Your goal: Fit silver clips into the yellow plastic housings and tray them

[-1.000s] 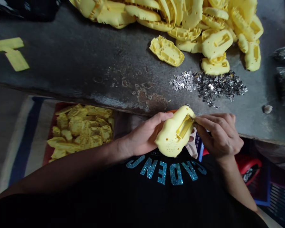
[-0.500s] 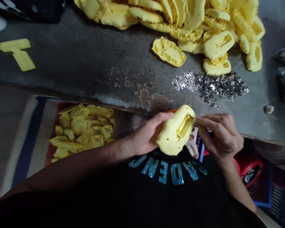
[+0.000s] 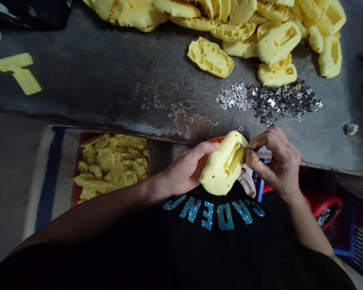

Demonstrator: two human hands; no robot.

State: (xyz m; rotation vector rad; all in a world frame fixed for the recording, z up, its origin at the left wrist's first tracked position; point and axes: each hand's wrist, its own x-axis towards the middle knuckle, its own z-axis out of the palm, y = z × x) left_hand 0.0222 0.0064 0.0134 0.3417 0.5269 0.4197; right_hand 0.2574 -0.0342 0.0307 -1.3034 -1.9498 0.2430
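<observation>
A yellow plastic shell (image 3: 219,177) with a long battery slot and speaker holes rests in my left hand (image 3: 187,169), thumb on its upper edge and fingers beneath. My right hand (image 3: 275,161) is closed in a pinch at the slot's upper end, gripping a thin dark tool whose tip reaches into the slot. What kind of tool it is does not show clearly. Beyond the hands, a heap of small metal contact plates (image 3: 272,102) lies on the dark worktable (image 3: 109,80). One loose shell half (image 3: 211,57) sits inside-up nearby.
A big pile of yellow shells (image 3: 193,20) covers the far side of the table. At left lie flat yellow strips (image 3: 27,80). Below the table edge stands a red box (image 3: 76,189) of yellow parts. A small pale lump (image 3: 351,129) is at right, above a red object (image 3: 326,205).
My right hand has risen and moved slightly left, its fingertips now closer over the slot's upper end. The shell stays in my left hand. The camera view has shifted a little.
</observation>
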